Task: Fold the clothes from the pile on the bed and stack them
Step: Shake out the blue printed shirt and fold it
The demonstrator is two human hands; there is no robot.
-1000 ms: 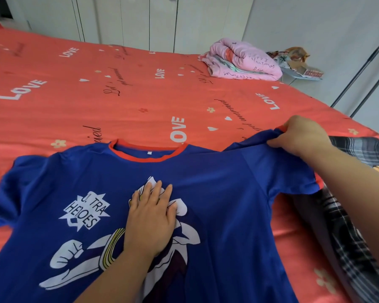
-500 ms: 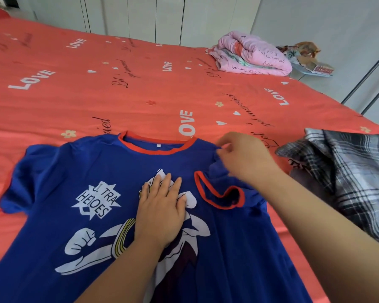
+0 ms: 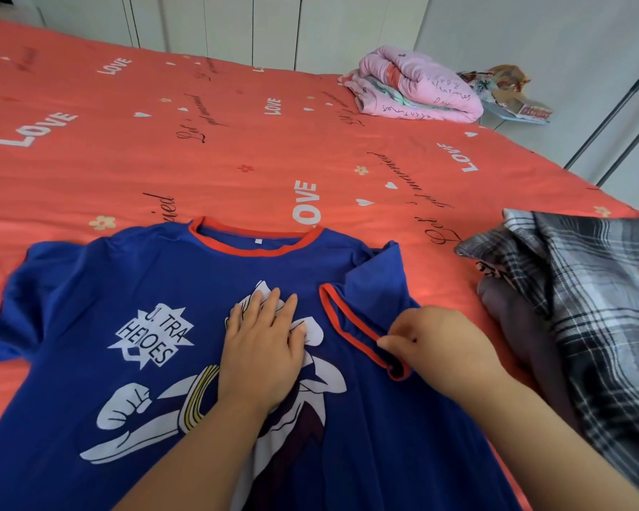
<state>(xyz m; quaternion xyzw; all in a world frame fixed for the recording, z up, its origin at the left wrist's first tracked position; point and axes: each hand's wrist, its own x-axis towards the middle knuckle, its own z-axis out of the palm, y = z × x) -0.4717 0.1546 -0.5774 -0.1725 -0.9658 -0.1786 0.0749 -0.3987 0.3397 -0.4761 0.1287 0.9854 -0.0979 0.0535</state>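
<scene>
A blue T-shirt (image 3: 126,282) with a red collar and a white hero print lies face up on the red bed sheet (image 3: 200,142). My left hand (image 3: 262,348) presses flat on the print at the shirt's middle, fingers straight. The shirt's right sleeve (image 3: 369,289) is folded inward over the chest. My right hand (image 3: 432,344) pinches that sleeve's red-trimmed cuff near its lower end. A pile of plaid clothes (image 3: 583,307) lies to the right of the shirt.
A folded pink quilt (image 3: 417,86) sits at the bed's far right corner, with a paper-strewn surface (image 3: 513,101) beyond it. White wardrobe doors (image 3: 273,27) run along the bed's far side. Metal rods (image 3: 613,105) lean at the right.
My right hand carried the right sleeve from outstretched inward over the chest, then slid down along its cuff toward me. My left hand stayed pressed on the print.
</scene>
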